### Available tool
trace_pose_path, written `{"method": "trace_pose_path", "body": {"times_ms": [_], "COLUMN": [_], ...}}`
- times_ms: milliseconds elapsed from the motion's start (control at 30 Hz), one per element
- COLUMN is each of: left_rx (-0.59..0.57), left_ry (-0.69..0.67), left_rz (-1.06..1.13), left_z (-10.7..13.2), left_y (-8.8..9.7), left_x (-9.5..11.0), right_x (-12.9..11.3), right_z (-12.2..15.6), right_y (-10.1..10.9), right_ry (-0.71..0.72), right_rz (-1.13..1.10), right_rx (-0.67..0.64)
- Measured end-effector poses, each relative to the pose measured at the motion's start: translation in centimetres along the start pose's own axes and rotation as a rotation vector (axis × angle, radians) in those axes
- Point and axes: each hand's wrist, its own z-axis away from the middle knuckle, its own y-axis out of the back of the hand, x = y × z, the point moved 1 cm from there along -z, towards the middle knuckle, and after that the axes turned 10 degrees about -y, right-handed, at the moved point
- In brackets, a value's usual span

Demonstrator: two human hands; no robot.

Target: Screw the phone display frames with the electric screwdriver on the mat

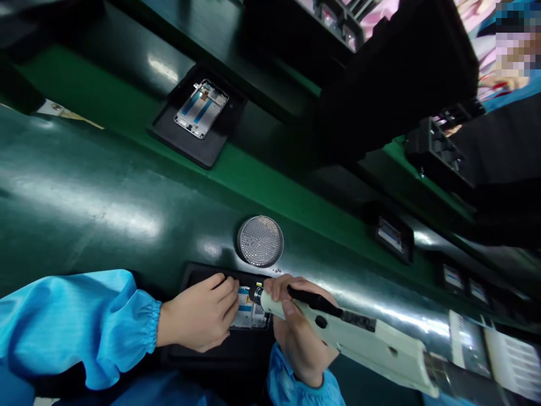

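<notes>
The left hand (198, 316) curls downward from its blue sleeve, fingertips touching the right hand (298, 338), which grips firmly.

A green anti-static bench mat (84, 197) carries a round perforated metal tray (260, 241); loose screws (276, 270) lie just beside it at five o'clock; a black holder (194, 276) sits at seven o'clock; another black holder (198, 152) with a phone frame (201, 108) sits at eleven o'clock.

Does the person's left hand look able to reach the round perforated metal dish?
Probably yes. The bare left hand lies over a black mat, and the dish sits just beyond it on the green bench. Nothing stands between them; the right hand and its white electric screwdriver are off to one side.
</notes>
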Motion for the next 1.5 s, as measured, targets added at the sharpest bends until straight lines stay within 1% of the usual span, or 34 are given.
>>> {"method": "trace_pose_path", "body": {"times_ms": [200, 533, 700, 933, 1200, 1500], "left_rx": [0.004, 0.029, 0.05, 0.079, 0.069, 0.068], "left_ry": [0.0, -0.002, -0.001, 0.002, 0.001, 0.007], "left_rz": [-0.007, -0.005, -0.016, -0.009, -0.026, -0.003], "left_z": [-0.1, -0.1, -0.2, -0.2, -0.2, -0.2], "left_y": [0.1, 0.0, -0.1, -0.2, -0.3, -0.5], "left_x": [0.0, 0.1, 0.0, 0.0, 0.1, 0.1], "right_x": [0.5, 0.4, 0.7, 0.6, 0.9, 1.1], "right_z": [0.1, 0.1, 0.3, 0.8, 0.9, 1.0], "right_y": [0.1, -0.2, -0.2, -0.2, 0.0, 0.1], "right_ry": [-0.008, -0.019, 0.015, 0.061, 0.056, 0.078], "right_rz": [0.02, 0.01, 0.014, 0.049, 0.067, 0.107], "right_rx": [0.006, 0.001, -0.044, -0.058, -0.041, -0.072]}}
